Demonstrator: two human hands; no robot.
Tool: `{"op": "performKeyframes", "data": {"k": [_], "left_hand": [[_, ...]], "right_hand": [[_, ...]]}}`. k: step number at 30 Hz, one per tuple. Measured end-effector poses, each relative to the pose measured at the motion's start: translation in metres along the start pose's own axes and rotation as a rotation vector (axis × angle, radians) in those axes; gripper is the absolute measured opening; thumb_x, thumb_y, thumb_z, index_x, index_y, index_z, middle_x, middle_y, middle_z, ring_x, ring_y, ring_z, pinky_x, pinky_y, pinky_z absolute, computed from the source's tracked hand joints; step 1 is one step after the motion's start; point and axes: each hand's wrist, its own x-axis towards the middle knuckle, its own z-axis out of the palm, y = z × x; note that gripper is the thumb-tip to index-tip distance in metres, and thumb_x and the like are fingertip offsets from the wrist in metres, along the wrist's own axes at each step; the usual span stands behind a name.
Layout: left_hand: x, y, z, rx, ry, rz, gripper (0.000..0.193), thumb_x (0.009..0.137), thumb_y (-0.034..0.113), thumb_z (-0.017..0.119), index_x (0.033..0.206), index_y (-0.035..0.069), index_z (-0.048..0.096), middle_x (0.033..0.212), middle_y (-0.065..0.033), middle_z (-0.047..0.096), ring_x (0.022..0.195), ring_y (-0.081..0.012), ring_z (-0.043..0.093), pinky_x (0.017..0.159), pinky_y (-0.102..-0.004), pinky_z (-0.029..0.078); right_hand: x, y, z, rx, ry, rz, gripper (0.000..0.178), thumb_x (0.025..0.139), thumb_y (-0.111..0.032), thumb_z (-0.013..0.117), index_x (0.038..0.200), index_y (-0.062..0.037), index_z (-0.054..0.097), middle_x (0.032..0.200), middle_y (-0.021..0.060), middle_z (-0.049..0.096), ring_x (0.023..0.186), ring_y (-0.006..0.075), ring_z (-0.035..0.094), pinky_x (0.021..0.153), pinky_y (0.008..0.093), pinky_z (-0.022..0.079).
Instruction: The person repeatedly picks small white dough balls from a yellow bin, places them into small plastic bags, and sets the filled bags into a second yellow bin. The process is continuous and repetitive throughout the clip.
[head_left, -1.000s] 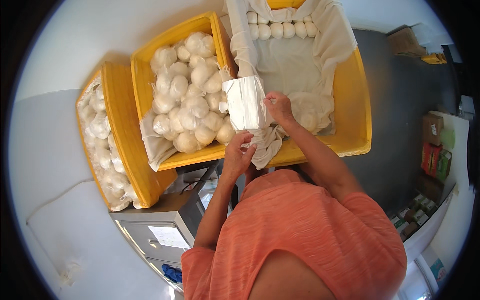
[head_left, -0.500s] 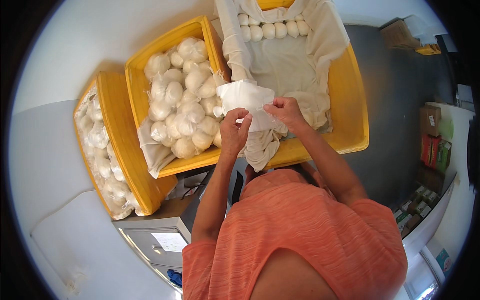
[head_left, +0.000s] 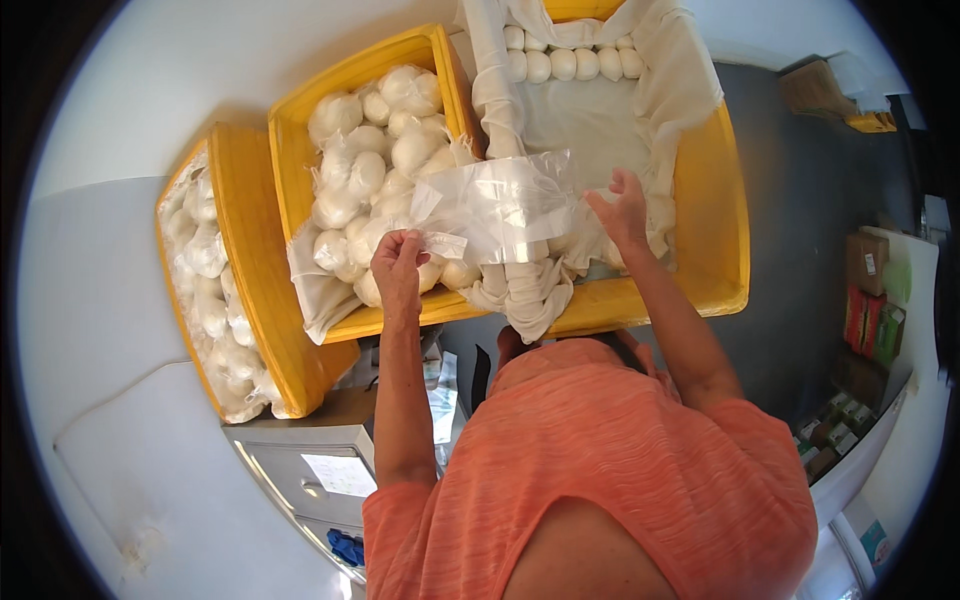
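A clear plastic bag (head_left: 505, 205) is spread out flat across the gap between two yellow crates. Thumb and fingers of my left hand (head_left: 399, 268) pinch it by its left corner. Just off the bag's right edge, my right hand (head_left: 624, 210) is raised with thumb and fingers apart, holding nothing I can see. Under that hand is the cloth-lined yellow crate (head_left: 715, 200), with white round buns (head_left: 563, 65) in rows at its far end. Bagged white buns (head_left: 368, 175) fill the middle crate (head_left: 290, 200) beside my left hand.
A third yellow crate (head_left: 250, 280) of bagged buns stands tilted at the far left. Bunched cloth (head_left: 535, 300) hangs over the near rim of the right crate. A grey cabinet (head_left: 300, 475) is at lower left. Boxes (head_left: 868, 262) stand along the right side.
My hands have moved apart, left hand to the left and right hand to the right. The folded bag has opened out wide, and my right hand has let go of it.
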Motion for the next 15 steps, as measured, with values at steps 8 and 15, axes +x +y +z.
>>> {"op": "performKeyframes", "data": {"k": [8,15], "left_hand": [[-0.019,0.036,-0.026,-0.042,0.12,0.252,0.006,0.084,0.005,0.061,0.084,0.001,0.056,0.079,-0.0044,0.061,0.071,-0.0092,0.055,0.069,-0.021,0.044],[-0.082,0.123,-0.11,-0.273,0.17,0.444,0.016,0.087,0.011,0.048,0.096,-0.001,0.052,0.096,-0.0147,0.063,0.085,-0.02,0.062,0.077,-0.0321,0.051]], "right_hand": [[-0.05,-0.095,0.093,-0.049,-0.492,-0.946,0.025,0.071,-0.003,0.06,0.096,-0.002,0.058,0.105,0.0116,0.058,0.094,0.0295,0.058,0.08,0.0383,0.047],[-0.049,-0.132,0.093,0.434,-0.953,-0.262,0.02,0.081,-0.016,0.06,0.093,-0.0002,0.062,0.092,0.009,0.064,0.098,0.026,0.058,0.086,0.0355,0.045]]}}
